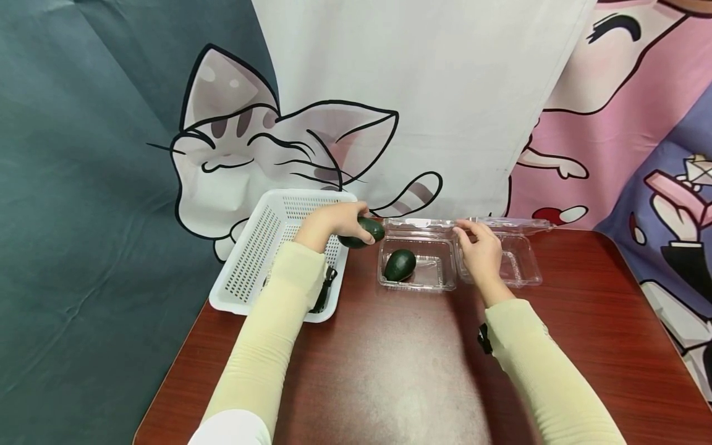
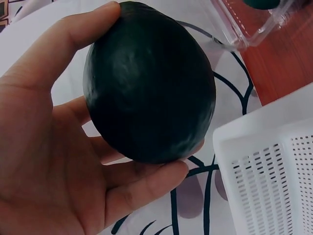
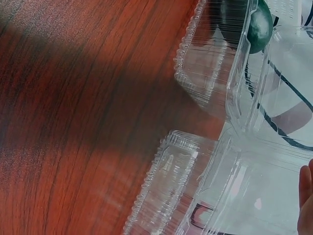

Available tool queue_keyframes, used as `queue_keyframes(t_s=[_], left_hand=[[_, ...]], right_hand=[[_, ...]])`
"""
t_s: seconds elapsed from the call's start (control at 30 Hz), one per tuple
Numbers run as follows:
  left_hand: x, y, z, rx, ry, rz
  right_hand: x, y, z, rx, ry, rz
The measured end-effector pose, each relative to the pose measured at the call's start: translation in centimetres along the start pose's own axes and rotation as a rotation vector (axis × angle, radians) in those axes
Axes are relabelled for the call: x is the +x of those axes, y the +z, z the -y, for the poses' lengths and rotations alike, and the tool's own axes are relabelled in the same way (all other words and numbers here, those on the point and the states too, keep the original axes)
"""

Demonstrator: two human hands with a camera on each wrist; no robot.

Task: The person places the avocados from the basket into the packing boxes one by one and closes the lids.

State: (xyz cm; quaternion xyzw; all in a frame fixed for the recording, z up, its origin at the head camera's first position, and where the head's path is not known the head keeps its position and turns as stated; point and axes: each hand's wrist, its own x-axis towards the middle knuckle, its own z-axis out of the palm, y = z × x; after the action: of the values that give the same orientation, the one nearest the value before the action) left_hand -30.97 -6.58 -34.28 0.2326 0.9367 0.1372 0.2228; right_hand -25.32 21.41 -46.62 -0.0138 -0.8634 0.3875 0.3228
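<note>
My left hand (image 1: 342,222) grips a dark green avocado (image 1: 361,232) between thumb and fingers, above the right rim of the white basket (image 1: 239,272). In the left wrist view this avocado (image 2: 149,83) fills the middle, and its far side is hidden. Another avocado (image 1: 400,265) lies in the left part of a clear plastic container (image 1: 436,266) whose lid stands raised behind it. To its right is a second clear container (image 1: 520,262), also with its lid up. My right hand (image 1: 479,250) reaches over the place where the two containers meet, its fingertips at the raised lids (image 1: 423,225).
Inside the basket's front right corner lies a black item (image 1: 324,290). The containers stand towards the back of the reddish-brown wooden table (image 1: 400,358). Close behind the table hangs a cloth (image 1: 445,93) printed with cartoon figures.
</note>
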Motion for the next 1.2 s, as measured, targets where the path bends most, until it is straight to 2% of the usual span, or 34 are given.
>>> queue_keyframes(t_s=[0.33,0.83,1.03,1.2], left_hand=[[0.0,0.3,-1.0,0.005,0.024,-0.010],[1.2,1.3,-1.8,-0.011,0.091,-0.002],[1.2,1.6,-2.6,0.013,0.108,0.001],[1.1,2.0,-3.1,-0.018,0.116,0.022]], right_hand=[[0.2,0.1,0.0,-0.006,-0.018,-0.007],[0.5,0.3,-0.2,0.036,-0.072,-0.034],[0.6,0.2,-0.2,-0.022,-0.057,-0.005],[0.5,0.1,-0.2,-0.070,-0.057,0.010]])
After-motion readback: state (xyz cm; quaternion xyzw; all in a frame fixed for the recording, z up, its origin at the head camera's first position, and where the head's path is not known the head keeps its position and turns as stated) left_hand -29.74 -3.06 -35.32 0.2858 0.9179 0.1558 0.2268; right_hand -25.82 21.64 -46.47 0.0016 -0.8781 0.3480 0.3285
